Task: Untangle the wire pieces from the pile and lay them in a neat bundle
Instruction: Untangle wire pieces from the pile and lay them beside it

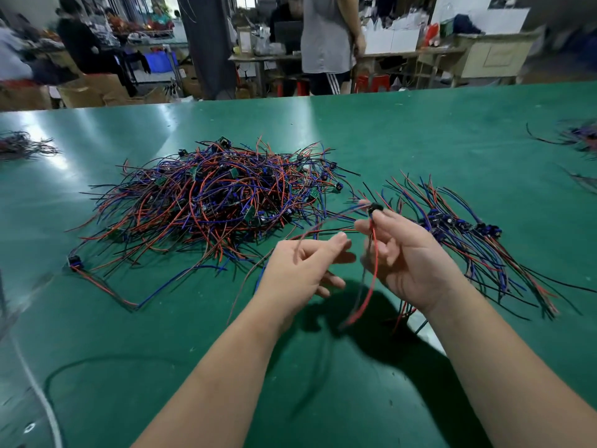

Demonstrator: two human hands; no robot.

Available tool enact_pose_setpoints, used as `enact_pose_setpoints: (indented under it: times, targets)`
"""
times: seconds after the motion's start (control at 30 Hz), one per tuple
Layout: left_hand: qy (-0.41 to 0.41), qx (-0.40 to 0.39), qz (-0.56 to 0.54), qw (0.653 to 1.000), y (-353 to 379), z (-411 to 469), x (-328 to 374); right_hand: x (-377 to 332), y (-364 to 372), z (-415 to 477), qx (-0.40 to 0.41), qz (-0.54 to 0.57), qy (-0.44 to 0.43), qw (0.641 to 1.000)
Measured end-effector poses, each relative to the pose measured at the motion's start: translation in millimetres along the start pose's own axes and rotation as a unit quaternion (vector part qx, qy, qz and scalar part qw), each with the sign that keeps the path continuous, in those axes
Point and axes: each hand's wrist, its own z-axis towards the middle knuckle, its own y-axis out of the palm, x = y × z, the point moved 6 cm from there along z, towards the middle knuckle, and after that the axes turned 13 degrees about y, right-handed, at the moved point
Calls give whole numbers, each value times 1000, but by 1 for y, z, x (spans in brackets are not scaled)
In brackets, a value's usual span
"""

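Note:
A big tangled pile of red, blue and black wire pieces with small black connectors lies in the middle of the green table. To its right lies a straighter bundle of wire pieces. My right hand pinches one wire piece by its black connector, raised above the table; its red and dark wires hang down, blurred. My left hand is beside it with fingers loosely spread, and a blurred wire passes over its thumb and forefinger; whether it holds that wire is unclear.
A single wire piece lies apart at the front left of the pile. More wire heaps lie at the far left edge and far right edge. A pale cable runs along the front left. People stand beyond the table.

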Motion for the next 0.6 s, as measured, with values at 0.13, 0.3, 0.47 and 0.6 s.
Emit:
enact_pose_setpoints:
  times: [0.13, 0.3, 0.47, 0.6]
  targets:
    - [12, 92, 7, 996, -12, 3, -4, 15, 12, -5, -53, -160, 33, 985]
    - [5, 123, -48, 991, -17, 5, -10, 21, 13, -4, -25, -298, -2, 954]
    - [-31, 133, -93, 986, -13, 5, -19, 16, 14, -5, 1, -403, -67, 913]
    - [-52, 134, -175, 974, -9, 6, -21, 17, 16, -5, -6, -396, -74, 915]
